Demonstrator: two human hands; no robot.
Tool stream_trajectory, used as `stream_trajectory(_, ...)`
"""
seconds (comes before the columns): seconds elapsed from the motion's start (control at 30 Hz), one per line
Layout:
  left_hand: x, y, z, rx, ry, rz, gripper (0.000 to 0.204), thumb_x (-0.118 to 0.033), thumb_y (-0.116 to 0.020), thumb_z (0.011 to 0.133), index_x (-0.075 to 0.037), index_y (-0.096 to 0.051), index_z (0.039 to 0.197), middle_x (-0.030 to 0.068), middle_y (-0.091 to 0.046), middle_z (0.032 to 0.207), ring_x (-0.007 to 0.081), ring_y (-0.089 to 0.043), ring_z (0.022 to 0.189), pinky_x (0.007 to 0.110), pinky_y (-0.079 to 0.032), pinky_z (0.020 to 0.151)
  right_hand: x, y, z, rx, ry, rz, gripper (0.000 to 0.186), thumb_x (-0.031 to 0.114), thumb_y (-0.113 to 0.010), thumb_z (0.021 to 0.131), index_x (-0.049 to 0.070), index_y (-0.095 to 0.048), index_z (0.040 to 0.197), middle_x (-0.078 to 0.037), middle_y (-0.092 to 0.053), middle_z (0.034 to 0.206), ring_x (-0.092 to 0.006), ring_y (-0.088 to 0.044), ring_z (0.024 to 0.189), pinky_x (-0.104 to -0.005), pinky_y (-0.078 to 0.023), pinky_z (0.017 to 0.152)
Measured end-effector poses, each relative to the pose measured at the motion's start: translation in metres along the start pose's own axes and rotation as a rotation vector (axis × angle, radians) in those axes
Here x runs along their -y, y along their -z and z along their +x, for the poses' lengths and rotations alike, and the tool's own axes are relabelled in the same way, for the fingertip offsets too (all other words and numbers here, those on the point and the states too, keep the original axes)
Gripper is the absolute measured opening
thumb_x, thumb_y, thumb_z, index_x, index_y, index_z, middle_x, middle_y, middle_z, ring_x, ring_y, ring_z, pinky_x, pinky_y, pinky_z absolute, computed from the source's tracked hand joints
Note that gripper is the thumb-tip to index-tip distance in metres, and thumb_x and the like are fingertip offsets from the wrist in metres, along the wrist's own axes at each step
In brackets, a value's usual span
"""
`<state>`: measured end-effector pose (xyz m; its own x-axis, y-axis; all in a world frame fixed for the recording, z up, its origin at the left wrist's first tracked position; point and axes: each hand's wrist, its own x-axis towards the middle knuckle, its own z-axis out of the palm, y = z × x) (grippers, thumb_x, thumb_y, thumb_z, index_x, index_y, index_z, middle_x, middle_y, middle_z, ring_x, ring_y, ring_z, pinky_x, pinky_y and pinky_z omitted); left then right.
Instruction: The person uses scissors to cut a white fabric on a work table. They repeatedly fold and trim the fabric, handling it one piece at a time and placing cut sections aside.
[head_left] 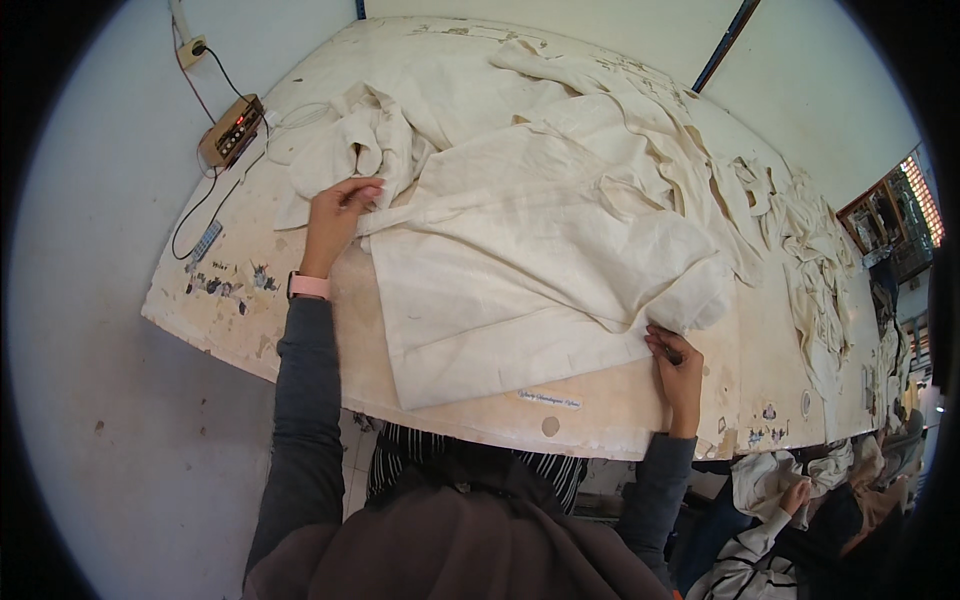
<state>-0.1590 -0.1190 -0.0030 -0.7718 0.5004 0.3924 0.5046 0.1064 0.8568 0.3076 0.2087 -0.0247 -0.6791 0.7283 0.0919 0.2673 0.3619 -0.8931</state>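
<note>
A cream cloth garment (500, 270) lies spread on the worktable in front of me, with folds running across its middle and a straight lower edge. My left hand (340, 215), with a pink-banded watch (308, 286) on its wrist, pinches the cloth at the garment's upper left corner. At the lower right, my right hand (676, 365) has its fingers closed on the garment's edge, beside a bunched fold. Just beyond my left hand sits a crumpled heap of the same cream cloth (365, 140).
More cream garments (640, 130) lie rumpled across the table's far and right parts. At the left stand a brown electrical box (232, 130) with cables and a grey remote control (206, 241). Another person's hand (795, 496) holds pale cloth at the lower right.
</note>
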Motion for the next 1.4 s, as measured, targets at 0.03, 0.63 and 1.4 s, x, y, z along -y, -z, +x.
stream_trajectory(0.03,-0.013,-0.011,0.001,0.057,-0.021,0.049,0.019,-0.011,-0.068,0.100,-0.002,-0.079,0.112,0.0075,-0.078,0.099,0.0133,-0.070,0.089,0.028,-0.054,0.080,0.002,0.001,-0.001,-0.005,0.000,-0.012,0.021,-0.013,-0.064,0.092,-0.013,-0.070,0.112,-0.018,-0.074,0.122,-0.0213,-0.071,0.110,-0.0308,-0.055,0.099)
stream_trajectory(0.63,-0.020,-0.032,-0.018,0.403,-0.028,0.142,0.021,-0.016,-0.069,0.096,0.003,-0.074,0.102,0.0111,-0.078,0.089,0.0202,-0.073,0.083,0.030,-0.054,0.078,0.101,-0.038,-0.015,-0.065,0.207,-0.614,0.023,0.003,-0.077,0.087,0.008,-0.077,0.110,-0.011,-0.076,0.099,-0.0149,-0.072,0.088,-0.0311,-0.053,0.071)
stream_trajectory(1.4,-0.019,-0.033,-0.020,0.394,-0.120,0.102,0.041,-0.033,-0.089,0.075,-0.004,-0.072,0.097,0.0099,-0.072,0.094,0.0255,-0.069,0.092,0.037,-0.054,0.083,0.129,-0.248,0.096,0.206,0.343,-0.296,0.029,0.027,-0.081,0.088,0.005,-0.073,0.104,-0.010,-0.072,0.077,-0.0194,-0.066,0.068,-0.0331,-0.049,0.064)
